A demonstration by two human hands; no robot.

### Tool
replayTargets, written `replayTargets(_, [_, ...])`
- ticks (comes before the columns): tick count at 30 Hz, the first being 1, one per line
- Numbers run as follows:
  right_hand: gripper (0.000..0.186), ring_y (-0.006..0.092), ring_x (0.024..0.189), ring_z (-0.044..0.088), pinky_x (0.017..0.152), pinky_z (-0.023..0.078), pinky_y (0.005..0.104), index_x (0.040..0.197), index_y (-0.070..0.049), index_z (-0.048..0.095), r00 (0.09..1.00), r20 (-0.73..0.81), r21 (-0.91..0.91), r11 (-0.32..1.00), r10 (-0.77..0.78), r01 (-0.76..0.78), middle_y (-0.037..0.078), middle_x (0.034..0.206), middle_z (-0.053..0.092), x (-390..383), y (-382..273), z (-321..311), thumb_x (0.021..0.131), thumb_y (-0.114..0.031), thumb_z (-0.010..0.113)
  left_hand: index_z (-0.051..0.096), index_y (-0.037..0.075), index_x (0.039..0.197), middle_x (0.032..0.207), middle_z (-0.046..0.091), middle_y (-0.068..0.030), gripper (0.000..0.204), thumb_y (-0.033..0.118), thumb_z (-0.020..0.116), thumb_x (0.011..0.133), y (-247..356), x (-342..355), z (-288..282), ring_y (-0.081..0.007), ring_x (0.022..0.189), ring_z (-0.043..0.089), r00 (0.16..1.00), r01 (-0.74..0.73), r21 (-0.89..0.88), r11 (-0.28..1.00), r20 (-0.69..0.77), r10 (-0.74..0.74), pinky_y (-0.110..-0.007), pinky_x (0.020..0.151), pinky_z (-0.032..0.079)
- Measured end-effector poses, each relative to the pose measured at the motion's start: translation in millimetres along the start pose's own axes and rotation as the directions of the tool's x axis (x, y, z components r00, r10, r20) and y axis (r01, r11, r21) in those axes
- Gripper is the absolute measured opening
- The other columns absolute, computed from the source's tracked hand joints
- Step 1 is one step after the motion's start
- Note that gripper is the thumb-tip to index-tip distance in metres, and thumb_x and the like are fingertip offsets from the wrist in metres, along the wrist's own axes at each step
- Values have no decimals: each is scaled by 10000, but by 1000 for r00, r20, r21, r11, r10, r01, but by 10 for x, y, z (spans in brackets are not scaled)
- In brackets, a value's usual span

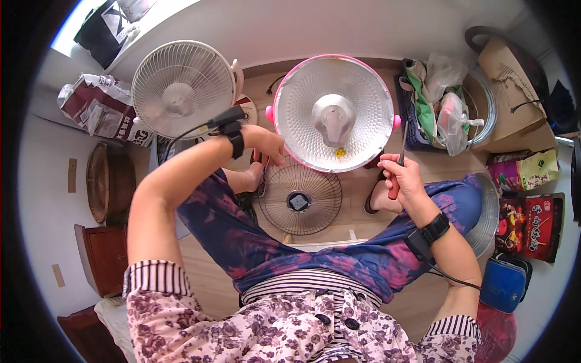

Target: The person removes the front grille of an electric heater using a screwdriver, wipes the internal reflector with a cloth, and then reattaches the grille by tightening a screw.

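A round heater (302, 85) with a silvery dimpled dish and a pink rim stands in front of me. Its bulb-shaped centre (333, 121) is exposed, and a small yellow mark shows below it. My right hand (407, 176) is closed around a screwdriver (394, 189) with a red handle, its shaft pointing up beside the heater's right edge. At the dish's lower left rim, my left hand (266, 145) has its fingers curled downward; what they hold, if anything, is hidden. Between my feet lies a round wire grille (298, 202) with a dark centre cap, just below the heater.
A white fan (178, 100) stands at the left by the wall. To the right are a dark crate (417, 136) of bags, a coil of clear tubing (484, 112) and cardboard (508, 78). A metal basin (489, 212) sits beside my right knee. A wooden stool (109, 181) is far left.
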State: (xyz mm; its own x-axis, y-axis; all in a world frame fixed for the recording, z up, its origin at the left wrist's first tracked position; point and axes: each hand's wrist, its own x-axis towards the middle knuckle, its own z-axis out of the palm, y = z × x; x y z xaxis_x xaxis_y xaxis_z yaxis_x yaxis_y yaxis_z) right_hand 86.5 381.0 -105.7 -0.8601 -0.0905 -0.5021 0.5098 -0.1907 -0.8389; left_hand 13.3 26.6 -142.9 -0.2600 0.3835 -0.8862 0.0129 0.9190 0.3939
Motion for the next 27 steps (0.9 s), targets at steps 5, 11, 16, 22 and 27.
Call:
replayTargets(5, [173,54,517,490,395,375,185,963,35,599,984,74,-72,983,-163,168,84,793,635,19,-454,235,812,-36,641,640,14,1047,901,674,-95,285,240,580,884,266,-663,-358,-170,802,647,916,-193,29,981,-352,191,-299,733,506])
replayTargets(11, [137,53,434,457,379,364,192,889,16,610,943,90,-201,922,-320,332,46,687,617,530,-983,570,775,-37,663,659,25,1012,865,652,-33,230,202,593,881,341,-569,-903,-115,777,600,616,-460,-104,882,-753,232,-284,714,496])
replayTargets(16, [104,51,424,456,359,361,206,867,-27,639,923,88,-306,872,-373,382,29,669,610,1252,-1115,848,775,-71,659,657,26,1028,922,660,-67,257,214,622,856,316,-83,-1198,-136,834,606,361,-498,-151,854,-931,46,-309,738,497])
replayTargets(22, [103,58,421,454,350,369,223,857,-6,631,894,144,-366,816,-424,446,41,699,628,1884,-1368,808,820,-95,595,613,47,1091,1045,617,-155,356,233,682,796,378,389,-1419,-278,1005,576,91,-265,60,962,-992,87,-377,881,460])
replayTargets(27, [42,68,524,509,412,409,205,822,-2,617,958,70,-293,913,-277,285,81,761,649,2351,-1728,218,811,-42,611,565,76,1154,1146,532,-187,453,297,703,783,372,184,-1654,-322,1096,508,113,-344,36,938,-990,79,-403,933,422])
